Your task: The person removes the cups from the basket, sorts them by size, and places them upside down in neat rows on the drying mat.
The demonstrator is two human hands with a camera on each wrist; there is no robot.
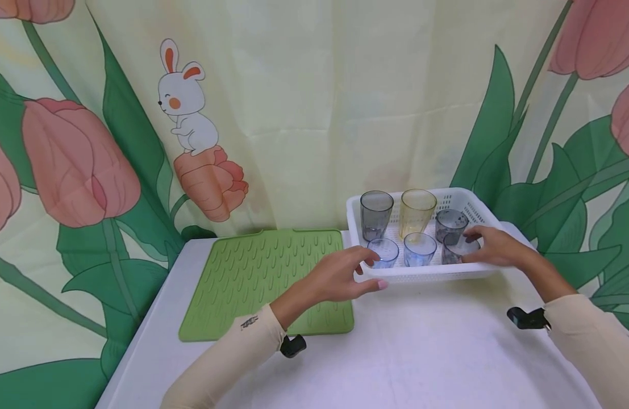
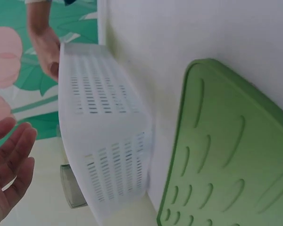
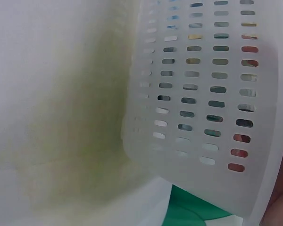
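A white basket (image 1: 416,274) holds several glasses, seen best in the head view. My right hand (image 1: 493,247) reaches over its right side and holds a short grey glass (image 1: 451,253) at the front right, thumb and fingers curled at its rim. My left hand (image 1: 345,274) is at the basket's front left corner, its fingers spread beside a short blue glass (image 1: 384,257). In the left wrist view the left hand's fingers (image 2: 20,146) hold nothing. The basket wall (image 3: 203,108) hides most of the right hand in the right wrist view.
Another blue glass (image 1: 419,253) stands mid-front in the basket. Behind are a tall grey glass (image 1: 375,218), a tall amber glass (image 1: 416,213) and a short grey patterned glass. A green ridged mat (image 1: 273,278) lies left of the basket on the white table (image 1: 421,352). A printed curtain (image 1: 304,113) hangs behind.
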